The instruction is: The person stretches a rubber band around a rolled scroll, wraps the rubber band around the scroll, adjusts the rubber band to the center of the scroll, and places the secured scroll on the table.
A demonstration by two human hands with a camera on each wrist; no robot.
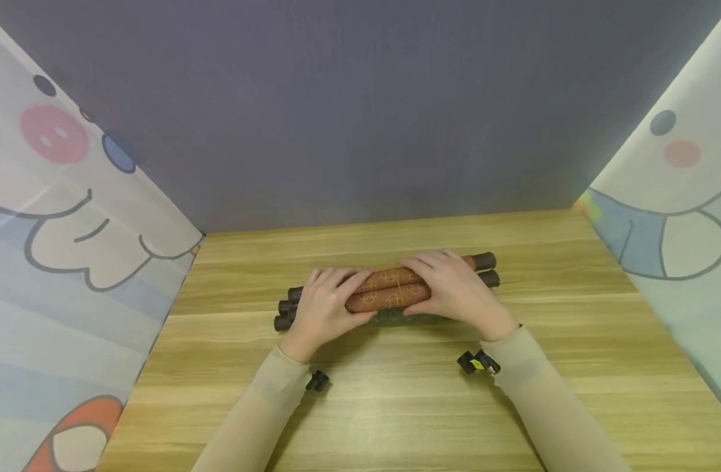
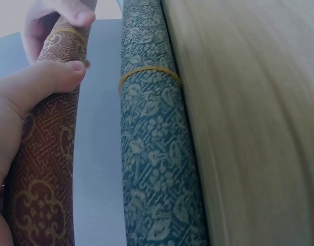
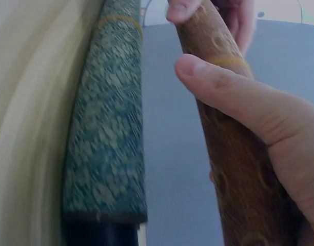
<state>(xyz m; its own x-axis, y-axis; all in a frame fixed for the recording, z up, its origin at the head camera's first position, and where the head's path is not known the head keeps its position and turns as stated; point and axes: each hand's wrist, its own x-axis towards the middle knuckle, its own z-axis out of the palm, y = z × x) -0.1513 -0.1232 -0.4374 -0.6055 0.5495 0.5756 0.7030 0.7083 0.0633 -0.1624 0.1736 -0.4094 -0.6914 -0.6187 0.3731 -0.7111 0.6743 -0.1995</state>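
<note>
Two rolled-up brown scrolls (image 1: pixel 390 300) with gold patterns lie side by side between my hands, a yellow band around them near the middle. My left hand (image 1: pixel 325 308) grips them left of centre, thumb in front and fingers over the far side. The right hand (image 1: pixel 455 288) holds them the same way toward the right end. Lower and nearer to me lies a green scroll (image 2: pixel 157 154) with a pale floral pattern and its own yellow band. In both wrist views a gap shows between it and the held brown scroll (image 3: pixel 234 154). My hands hide parts of the brown scrolls.
Dark rod ends (image 1: pixel 282 322) stick out at the left, and others (image 1: pixel 489 278) at the right. The wooden table (image 1: pixel 384 406) ends at a grey panel (image 1: pixel 384 118) behind. Cartoon-printed sheets (image 1: pixel 661 229) flank both sides.
</note>
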